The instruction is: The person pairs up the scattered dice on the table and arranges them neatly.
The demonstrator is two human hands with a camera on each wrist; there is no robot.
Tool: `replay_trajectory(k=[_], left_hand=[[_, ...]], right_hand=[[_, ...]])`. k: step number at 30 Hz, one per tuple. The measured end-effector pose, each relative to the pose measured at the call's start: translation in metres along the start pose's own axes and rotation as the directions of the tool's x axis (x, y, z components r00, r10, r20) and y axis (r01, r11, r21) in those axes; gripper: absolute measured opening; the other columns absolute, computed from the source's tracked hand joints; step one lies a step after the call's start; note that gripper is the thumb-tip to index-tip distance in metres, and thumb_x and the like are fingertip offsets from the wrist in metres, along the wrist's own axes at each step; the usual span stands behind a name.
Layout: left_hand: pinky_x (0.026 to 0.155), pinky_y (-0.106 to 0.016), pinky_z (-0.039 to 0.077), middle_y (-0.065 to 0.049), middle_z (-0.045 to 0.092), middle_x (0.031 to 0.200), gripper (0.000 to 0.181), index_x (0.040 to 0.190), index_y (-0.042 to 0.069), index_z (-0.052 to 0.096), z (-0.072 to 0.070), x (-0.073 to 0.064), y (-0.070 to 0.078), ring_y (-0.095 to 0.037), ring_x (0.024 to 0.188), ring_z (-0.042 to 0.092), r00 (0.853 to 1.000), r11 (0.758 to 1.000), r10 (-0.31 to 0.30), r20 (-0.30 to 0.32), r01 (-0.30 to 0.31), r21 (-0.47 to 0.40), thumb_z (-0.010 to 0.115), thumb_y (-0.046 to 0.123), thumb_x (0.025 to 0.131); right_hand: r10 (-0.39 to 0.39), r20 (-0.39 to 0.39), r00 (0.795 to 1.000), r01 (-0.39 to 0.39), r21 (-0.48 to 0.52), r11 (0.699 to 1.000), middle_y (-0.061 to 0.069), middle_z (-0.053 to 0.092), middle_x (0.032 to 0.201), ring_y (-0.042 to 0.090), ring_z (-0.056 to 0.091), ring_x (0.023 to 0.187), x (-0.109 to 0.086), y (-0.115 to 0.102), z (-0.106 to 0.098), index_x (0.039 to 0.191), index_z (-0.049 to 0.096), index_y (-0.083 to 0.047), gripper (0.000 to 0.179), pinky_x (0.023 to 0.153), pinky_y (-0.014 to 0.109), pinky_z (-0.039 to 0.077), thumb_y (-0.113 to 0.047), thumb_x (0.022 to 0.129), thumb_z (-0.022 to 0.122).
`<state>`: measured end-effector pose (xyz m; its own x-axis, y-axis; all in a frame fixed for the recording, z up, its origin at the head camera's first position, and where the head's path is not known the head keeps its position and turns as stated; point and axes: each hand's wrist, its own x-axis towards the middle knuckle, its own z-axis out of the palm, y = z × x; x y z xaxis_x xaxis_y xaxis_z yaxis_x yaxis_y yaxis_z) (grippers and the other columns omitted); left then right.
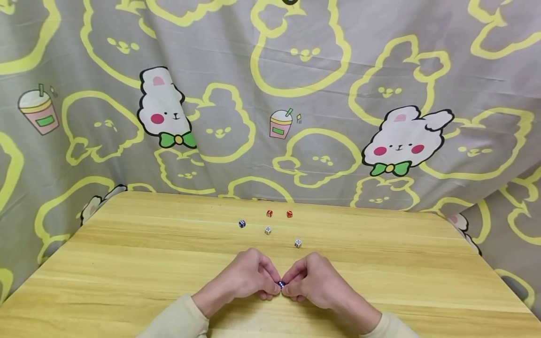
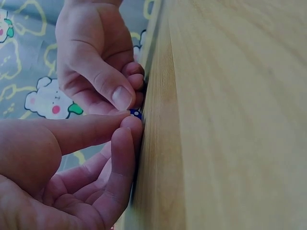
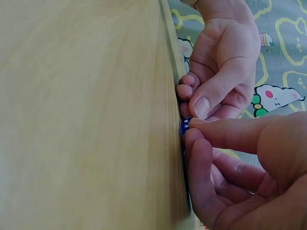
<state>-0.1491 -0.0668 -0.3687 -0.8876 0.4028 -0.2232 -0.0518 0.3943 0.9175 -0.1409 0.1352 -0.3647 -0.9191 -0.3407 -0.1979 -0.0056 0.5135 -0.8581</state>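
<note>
Hands (image 1: pixel 281 281) on wooden table (image 1: pixel 127 263)

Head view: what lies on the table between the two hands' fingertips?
A blue die with white pips, pinched between the left hand and the right hand, resting on the wooden table. Both wrist views show it too.

A wooden tabletop (image 1: pixel 127 263) carries five loose dice near its far edge: a blue die (image 1: pixel 242 224), two red dice (image 1: pixel 269 213) (image 1: pixel 289 214), and two white dice (image 1: pixel 268 230) (image 1: pixel 298 243). Behind the tabletop hangs a grey bunny-print cloth (image 1: pixel 338 94).
</note>
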Motion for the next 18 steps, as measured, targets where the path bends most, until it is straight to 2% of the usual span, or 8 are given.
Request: replay_trajectory(k=[18], left_hand=[[0.059,-0.03,0.061,-0.008,0.077,0.071,0.013,0.086,0.001,0.075,-0.0001,0.0011,-0.0005,-0.013,0.057,0.069,1.0,1.0,-0.013,0.002,0.013,-0.011,0.084,-0.005,0.081]], right_hand=[[-0.005,0.016,1.0,0.004,0.026,1.0,0.003,0.074,0.07,0.013,0.067,0.062,0.0012,0.0021,-0.0011,0.088,0.081,-0.003,0.008,0.061,0.031,0.061,-0.003,0.083,0.087]])
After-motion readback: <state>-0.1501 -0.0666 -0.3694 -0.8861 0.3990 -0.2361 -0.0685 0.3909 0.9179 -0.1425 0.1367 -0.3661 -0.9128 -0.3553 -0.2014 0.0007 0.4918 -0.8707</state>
